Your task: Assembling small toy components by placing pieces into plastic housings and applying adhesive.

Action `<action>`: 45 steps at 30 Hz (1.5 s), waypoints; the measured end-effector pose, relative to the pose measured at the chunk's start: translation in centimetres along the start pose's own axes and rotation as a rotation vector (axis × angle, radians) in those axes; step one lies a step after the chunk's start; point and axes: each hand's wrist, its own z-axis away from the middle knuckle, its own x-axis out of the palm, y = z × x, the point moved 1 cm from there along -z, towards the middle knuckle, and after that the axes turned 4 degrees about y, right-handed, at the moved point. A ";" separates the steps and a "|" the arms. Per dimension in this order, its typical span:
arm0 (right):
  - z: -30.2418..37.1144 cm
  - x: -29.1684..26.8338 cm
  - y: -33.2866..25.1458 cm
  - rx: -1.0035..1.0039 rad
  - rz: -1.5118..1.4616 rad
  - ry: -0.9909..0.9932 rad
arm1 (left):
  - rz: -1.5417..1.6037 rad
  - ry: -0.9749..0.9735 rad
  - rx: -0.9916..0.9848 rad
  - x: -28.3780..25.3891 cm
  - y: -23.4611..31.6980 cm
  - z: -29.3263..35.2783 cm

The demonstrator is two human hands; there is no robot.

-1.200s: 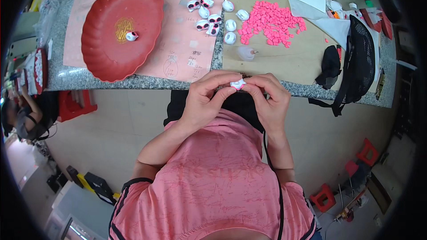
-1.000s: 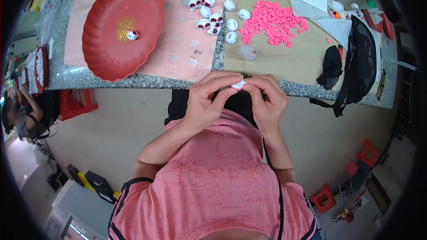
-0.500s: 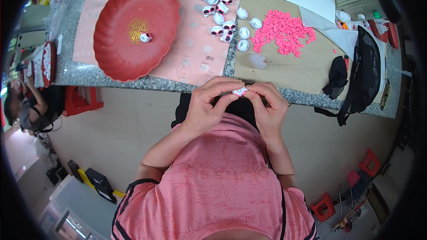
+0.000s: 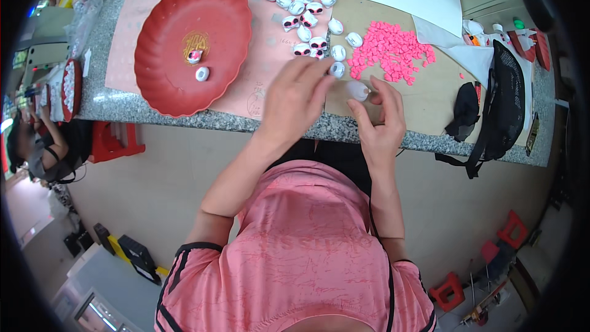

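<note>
My left hand is over the table's front edge, thumb and fingers apart, their tips beside a small white rounded piece. Whether they touch it I cannot tell. My right hand is open around a small translucent squeeze bottle with a thin nozzle, which lies between its thumb and forefinger. Beyond my hands sit several white pieces, some showing pink-and-black faces. A heap of small bright pink bits lies to their right. On the left, a red scalloped plate holds two white pieces.
Pink paper and tan board cover the speckled stone table. At the right lie a black mesh bag and black cloth. A red stool and another person are at the left.
The white piece from between my hands is gone from them, and a second piece now lies in the red plate. Both hands have moved forward and apart over the table.
</note>
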 end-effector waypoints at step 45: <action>1.6 -4.5 -1.2 0.090 -0.301 -0.091 | 0.949 -0.122 -0.599 0.0 -0.4 3.0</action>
